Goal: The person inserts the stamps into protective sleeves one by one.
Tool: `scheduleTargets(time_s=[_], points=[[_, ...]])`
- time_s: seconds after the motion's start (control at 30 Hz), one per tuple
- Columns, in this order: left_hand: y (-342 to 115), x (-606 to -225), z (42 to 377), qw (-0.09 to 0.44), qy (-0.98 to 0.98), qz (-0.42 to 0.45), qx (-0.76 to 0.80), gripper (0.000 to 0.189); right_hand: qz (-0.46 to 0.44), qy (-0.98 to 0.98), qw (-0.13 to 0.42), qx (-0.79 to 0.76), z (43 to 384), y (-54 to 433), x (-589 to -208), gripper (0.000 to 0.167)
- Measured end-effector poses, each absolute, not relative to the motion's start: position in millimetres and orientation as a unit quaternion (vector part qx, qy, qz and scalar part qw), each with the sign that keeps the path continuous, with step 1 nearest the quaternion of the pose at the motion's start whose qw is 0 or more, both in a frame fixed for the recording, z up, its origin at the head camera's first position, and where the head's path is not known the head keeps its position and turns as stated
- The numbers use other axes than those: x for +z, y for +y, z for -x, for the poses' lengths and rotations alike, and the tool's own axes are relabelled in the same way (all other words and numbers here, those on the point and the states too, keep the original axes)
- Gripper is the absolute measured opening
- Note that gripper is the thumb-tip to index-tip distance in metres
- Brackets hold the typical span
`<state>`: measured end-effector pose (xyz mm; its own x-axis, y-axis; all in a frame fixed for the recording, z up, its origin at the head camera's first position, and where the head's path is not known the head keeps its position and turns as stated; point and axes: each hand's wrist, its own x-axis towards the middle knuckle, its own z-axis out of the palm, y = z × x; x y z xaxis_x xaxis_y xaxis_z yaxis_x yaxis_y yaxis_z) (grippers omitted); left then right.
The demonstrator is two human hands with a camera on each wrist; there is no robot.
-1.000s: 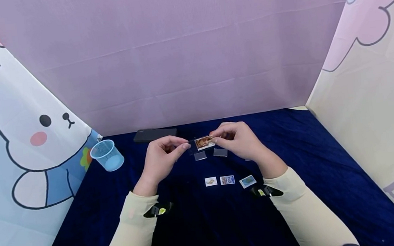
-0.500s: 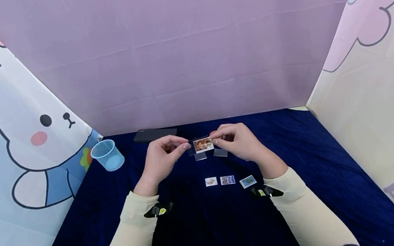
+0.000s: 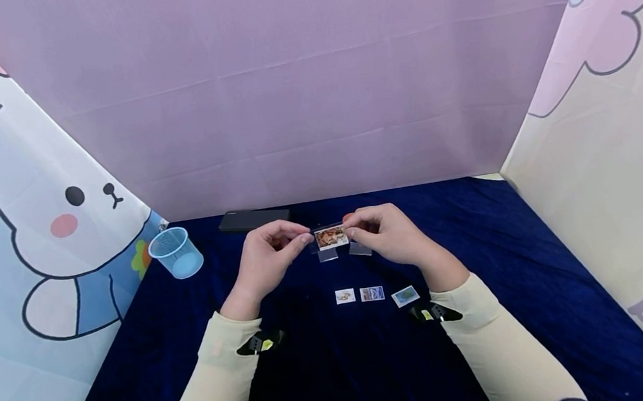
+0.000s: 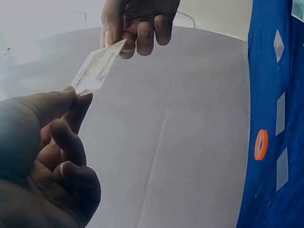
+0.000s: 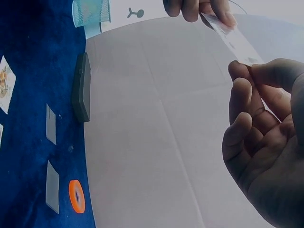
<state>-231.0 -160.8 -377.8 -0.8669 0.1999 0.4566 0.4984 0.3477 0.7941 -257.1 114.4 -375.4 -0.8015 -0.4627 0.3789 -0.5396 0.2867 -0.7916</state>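
Observation:
Above the dark blue cloth, a brown picture stamp sits in a small clear sleeve stretched between both hands. The left hand pinches the sleeve's left end between thumb and index finger, its other fingers curled. On the other side, the right hand pinches the right end by thumb and forefinger, covering that edge. Below the hands lie two more clear sleeves, a left one and a right one. Nearer the body are three loose stamps: a pale one, a purple-blue one and a tilted blue-green one.
A light blue mesh basket stands at the left of the cloth. At the back, a flat black case lies near the mauve curtain. An orange ring-shaped roll is partly hidden behind the right hand in the head view.
The stamp has shifted slightly left and down, and more of its picture shows beside the right fingertips. Both hands keep their pinch and have barely moved.

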Motion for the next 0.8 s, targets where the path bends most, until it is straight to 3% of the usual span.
scheduleTargets(time_s=[0.8], points=[[-156.9,-380.5,229.4,0.118,-0.830,0.225,-0.497,0.008,-0.312,-0.795,0.066,0.517,257.6,112.8,-376.2,0.004]])
